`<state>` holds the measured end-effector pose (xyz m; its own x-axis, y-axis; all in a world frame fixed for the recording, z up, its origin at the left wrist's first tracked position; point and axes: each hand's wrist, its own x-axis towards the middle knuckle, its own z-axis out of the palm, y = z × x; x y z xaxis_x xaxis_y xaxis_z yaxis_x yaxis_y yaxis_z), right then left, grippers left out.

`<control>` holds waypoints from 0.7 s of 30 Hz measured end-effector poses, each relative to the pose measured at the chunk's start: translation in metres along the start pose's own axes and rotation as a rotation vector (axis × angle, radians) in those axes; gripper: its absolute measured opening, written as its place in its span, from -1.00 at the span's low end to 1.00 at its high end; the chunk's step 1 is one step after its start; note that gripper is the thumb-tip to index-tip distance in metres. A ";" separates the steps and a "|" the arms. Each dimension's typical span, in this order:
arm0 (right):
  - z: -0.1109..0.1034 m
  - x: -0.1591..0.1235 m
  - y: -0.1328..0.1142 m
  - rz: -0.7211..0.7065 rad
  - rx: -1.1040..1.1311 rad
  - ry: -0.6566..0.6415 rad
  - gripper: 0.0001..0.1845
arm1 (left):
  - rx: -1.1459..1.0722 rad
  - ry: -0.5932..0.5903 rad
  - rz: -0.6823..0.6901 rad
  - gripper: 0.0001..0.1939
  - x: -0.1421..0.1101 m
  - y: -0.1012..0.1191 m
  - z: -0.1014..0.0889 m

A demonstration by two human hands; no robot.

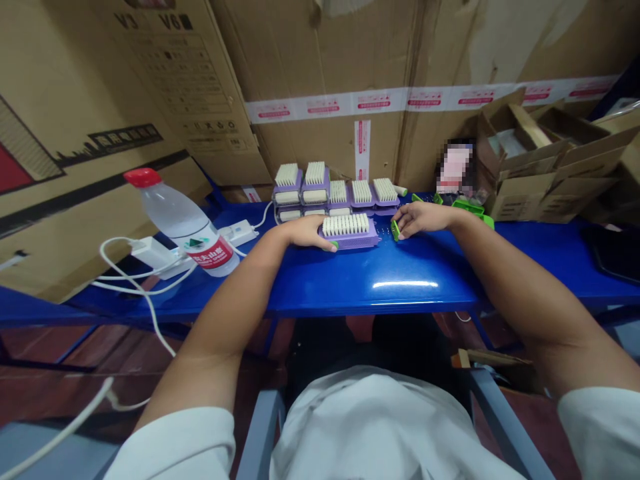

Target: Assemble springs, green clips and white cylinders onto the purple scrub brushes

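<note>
A lilac plastic brush (349, 233) with white bristles lies on the blue table (400, 283), its bristles up, directly in front of me. My left hand (306, 233) sits at the brush's left end, fingertips pressing a small green plastic clip (335, 245) against it. At the right end, my right hand (420, 219) pinches a second green clip (395, 231). Behind them stand several similar lilac brushes (336, 193) in tight rows, some stacked. More bright green plastic pieces (467, 207) lie to the right of my right hand.
A water bottle (187, 223) with a red cap lies at the left, near a white power strip (237, 233) and tangled white cables (145, 277). Open cardboard cartons (530, 160) stand at the back right. Large cardboard sheets (325, 67) line the wall behind the table.
</note>
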<state>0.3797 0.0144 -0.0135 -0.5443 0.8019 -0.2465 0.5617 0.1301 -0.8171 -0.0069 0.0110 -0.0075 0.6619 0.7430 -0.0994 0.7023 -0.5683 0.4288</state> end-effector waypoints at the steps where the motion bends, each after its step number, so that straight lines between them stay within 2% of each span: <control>1: 0.000 0.000 0.000 -0.002 0.003 0.000 -0.35 | -0.005 -0.001 0.001 0.00 0.000 0.000 0.000; 21: 0.003 0.003 -0.001 -0.014 0.040 0.002 -0.35 | 0.000 -0.009 0.000 0.00 0.001 0.001 0.000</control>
<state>0.3756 0.0152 -0.0148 -0.5505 0.8015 -0.2336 0.5287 0.1182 -0.8405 -0.0055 0.0105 -0.0072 0.6639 0.7401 -0.1073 0.7025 -0.5680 0.4288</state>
